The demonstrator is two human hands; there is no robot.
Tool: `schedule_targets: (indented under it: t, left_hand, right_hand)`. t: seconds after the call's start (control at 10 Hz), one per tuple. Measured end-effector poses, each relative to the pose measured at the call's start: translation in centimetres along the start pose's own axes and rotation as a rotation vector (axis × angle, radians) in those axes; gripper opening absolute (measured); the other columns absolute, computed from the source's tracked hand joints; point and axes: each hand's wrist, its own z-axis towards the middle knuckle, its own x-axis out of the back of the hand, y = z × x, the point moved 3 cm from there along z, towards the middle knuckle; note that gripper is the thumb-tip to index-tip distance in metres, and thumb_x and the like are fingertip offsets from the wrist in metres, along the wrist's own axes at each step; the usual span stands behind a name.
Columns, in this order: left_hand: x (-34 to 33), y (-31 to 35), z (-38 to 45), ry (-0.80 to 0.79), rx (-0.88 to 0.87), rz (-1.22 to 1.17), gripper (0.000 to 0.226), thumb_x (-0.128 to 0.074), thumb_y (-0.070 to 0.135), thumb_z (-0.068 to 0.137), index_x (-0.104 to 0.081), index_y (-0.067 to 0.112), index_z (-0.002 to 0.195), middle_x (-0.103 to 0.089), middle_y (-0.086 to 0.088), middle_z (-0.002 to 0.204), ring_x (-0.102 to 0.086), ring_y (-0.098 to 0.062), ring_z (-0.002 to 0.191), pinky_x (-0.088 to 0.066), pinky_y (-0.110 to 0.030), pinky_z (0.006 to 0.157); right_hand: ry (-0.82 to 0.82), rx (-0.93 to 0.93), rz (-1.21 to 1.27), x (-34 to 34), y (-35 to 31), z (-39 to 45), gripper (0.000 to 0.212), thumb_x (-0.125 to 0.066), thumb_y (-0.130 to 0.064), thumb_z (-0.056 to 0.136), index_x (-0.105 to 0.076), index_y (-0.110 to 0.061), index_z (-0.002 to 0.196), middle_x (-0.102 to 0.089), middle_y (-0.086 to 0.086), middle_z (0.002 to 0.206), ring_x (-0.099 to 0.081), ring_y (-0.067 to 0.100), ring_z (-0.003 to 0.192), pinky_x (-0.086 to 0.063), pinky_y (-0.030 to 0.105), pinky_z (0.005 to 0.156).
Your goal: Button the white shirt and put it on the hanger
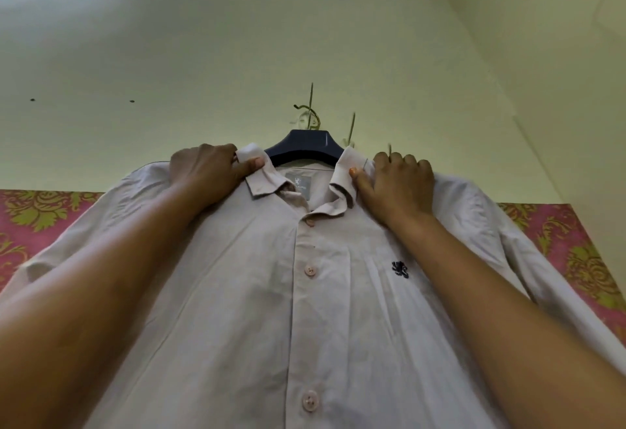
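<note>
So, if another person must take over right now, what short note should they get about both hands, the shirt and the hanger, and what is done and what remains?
Left hand: pinches the collar's left side, thumb on top.
Right hand: grips the shirt beside the collar's right side, thumb on the collar.
White shirt: already on the dark hanger, front facing the camera. The hanger hangs from a hook on the wall.
Done: the visible placket buttons look fastened; the shirt is on the hanger.
Left: the topmost collar opening looks open. Probably only straighten the collar, then let go. The lower buttons are out of view, so check them.
</note>
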Motion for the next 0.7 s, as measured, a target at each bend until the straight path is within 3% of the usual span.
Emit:
schedule_targets:
  t: [0.1, 0.2, 0.3, 0.4, 0.6, 0.7]
  left_hand:
    - [-0.5, 0.2, -1.8, 0.076, 0.001, -0.034, 0.055, -0.032, 0.059, 0.091, -0.054, 0.012, 0.111, -0.06, -0.016, 0.116, -0.054, -0.032, 0.105, -0.035, -0.041, 0.088]
    - [-0.6, 0.0, -4.0, 0.088, -0.018, -0.114, 0.057, -0.038, 0.053, 0.092, -0.04, 0.016, 0.135, -0.047, -0.013, 0.138, -0.041, -0.031, 0.127, -0.022, -0.045, 0.108]
    - [-0.1, 0.1, -6.8, 0.075, -0.023, -0.173, 0.061, -0.04, 0.051, 0.091, -0.028, 0.021, 0.143, -0.031, -0.009, 0.15, -0.027, -0.028, 0.138, -0.013, -0.047, 0.115]
    - [0.8, 0.3, -10.1, 0.015, -0.007, -0.223, 0.064, -0.039, 0.052, 0.091, -0.021, 0.025, 0.146, -0.021, -0.005, 0.155, -0.018, -0.025, 0.143, -0.007, -0.045, 0.117]
    - [3.3, 0.4, -18.8, -0.091, -0.035, -0.318, 0.063, -0.033, 0.057, 0.091, -0.017, 0.031, 0.147, -0.017, -0.001, 0.157, -0.015, -0.021, 0.144, -0.004, -0.041, 0.118]
    - [4.9, -0.2, -22.9, -0.144, -0.089, -0.392, 0.067, -0.027, 0.062, 0.086, -0.024, 0.029, 0.145, -0.025, -0.002, 0.154, -0.021, -0.021, 0.142, -0.009, -0.042, 0.116]
  right_hand:
    - [-0.013, -0.021, 0.043, -0.3, -0.2, -1.4, 0.066, -0.014, -0.051, 0.086, -0.054, -0.008, 0.116, -0.06, 0.015, 0.116, -0.052, 0.031, 0.106, -0.031, 0.039, 0.089]
    - [-0.063, -0.013, 0.095, -0.4, -0.6, -2.9, 0.073, -0.011, -0.053, 0.084, -0.037, -0.01, 0.137, -0.044, 0.014, 0.14, -0.036, 0.03, 0.13, -0.015, 0.042, 0.11]
    - [-0.129, -0.005, 0.136, 0.2, -1.1, -5.2, 0.074, -0.013, -0.055, 0.084, -0.022, -0.015, 0.146, -0.021, 0.012, 0.154, -0.014, 0.027, 0.143, 0.001, 0.041, 0.117]
    - [-0.201, -0.004, 0.156, 1.9, -1.6, -8.3, 0.075, -0.012, -0.057, 0.083, -0.015, -0.019, 0.148, -0.011, 0.009, 0.157, -0.006, 0.024, 0.145, 0.003, 0.04, 0.117]
    - [-0.335, 0.007, 0.216, 7.0, -2.6, -17.1, 0.081, -0.003, -0.062, 0.077, -0.013, -0.024, 0.148, -0.009, 0.005, 0.158, -0.005, 0.02, 0.146, 0.003, 0.037, 0.116]
    - [-0.409, 0.0, 0.2, 9.7, -3.2, -21.4, 0.079, -0.005, -0.062, 0.08, -0.012, -0.025, 0.148, -0.01, 0.004, 0.158, -0.007, 0.019, 0.146, 0.004, 0.034, 0.116]
